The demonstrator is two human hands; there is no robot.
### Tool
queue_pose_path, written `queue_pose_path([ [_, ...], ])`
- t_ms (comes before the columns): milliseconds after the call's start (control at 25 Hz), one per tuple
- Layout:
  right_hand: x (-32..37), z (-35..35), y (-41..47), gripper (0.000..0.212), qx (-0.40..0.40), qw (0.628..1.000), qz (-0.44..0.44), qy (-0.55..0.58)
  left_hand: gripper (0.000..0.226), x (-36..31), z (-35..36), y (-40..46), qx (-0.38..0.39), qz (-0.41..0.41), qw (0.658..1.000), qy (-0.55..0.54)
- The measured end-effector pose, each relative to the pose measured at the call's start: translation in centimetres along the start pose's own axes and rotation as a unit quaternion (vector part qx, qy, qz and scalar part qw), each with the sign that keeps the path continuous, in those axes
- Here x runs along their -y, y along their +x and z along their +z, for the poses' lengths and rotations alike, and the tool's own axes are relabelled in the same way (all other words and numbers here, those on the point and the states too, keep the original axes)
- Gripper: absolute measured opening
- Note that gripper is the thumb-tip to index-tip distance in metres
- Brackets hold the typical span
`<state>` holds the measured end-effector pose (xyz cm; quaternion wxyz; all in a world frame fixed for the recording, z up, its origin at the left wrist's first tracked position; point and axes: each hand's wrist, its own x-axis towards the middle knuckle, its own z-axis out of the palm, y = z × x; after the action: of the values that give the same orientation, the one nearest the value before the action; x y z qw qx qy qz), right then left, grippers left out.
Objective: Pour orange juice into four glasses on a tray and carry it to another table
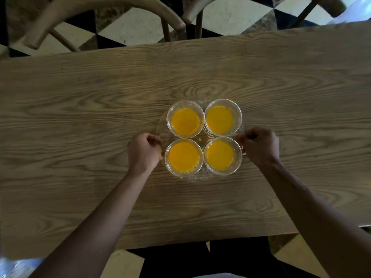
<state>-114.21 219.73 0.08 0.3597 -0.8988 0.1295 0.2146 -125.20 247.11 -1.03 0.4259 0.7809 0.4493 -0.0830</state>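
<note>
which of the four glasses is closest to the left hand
The near-left glass. Its rim sits right beside the left hand gripping the tray; the far-left glass is farther up, and the other two are on the right side.

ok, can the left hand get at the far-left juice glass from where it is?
Probably yes. The left hand is closed on the clear tray's left rim, and the far-left juice glass sits just beyond it with nothing between. It would have to let go of the tray first.

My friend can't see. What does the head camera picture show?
Two hands, left and right, grip opposite edges of a clear tray carrying four glasses of orange juice in a square, on a wooden table. Chairs stand beyond it.
</note>
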Motion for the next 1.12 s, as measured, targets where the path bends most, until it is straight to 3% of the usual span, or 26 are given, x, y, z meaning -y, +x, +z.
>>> queue_pose_path([
  [360, -0.2, 0.0, -0.2, 0.011, 0.004, 1.0, -0.007, 0.005, 0.015, 0.8, 0.4, 0.1, -0.001, 0.004, 1.0, -0.028],
  [600, -0.2, -0.4, 0.1, 0.012, 0.033, 0.999, -0.007, -0.002, 0.029, 1.2, 0.1, 0.0, 0.003, 0.022, 0.999, -0.046],
  [880, -0.8, -0.7, -0.4, 0.012, 0.019, 1.0, -0.017, 0.001, 0.01, 1.7, 0.2, -0.1, 0.004, 0.018, 0.997, -0.069],
  [960, -1.0, -0.7, -0.5, 0.003, 0.007, 1.0, -0.003, 0.023, 0.007, 1.5, -0.1, 0.0, -0.001, 0.013, 0.997, -0.071],
  [1040, -1.2, -0.7, -0.8, 0.014, 0.01, 1.0, -0.009, 0.016, 0.001, 1.4, -0.6, -0.2, 0.008, 0.031, 0.999, -0.044],
  [1120, -1.1, -1.0, -1.1, 0.025, 0.025, 0.999, -0.018, 0.013, 0.017, 1.2, -1.3, -0.3, 0.018, 0.048, 0.998, -0.021],
])
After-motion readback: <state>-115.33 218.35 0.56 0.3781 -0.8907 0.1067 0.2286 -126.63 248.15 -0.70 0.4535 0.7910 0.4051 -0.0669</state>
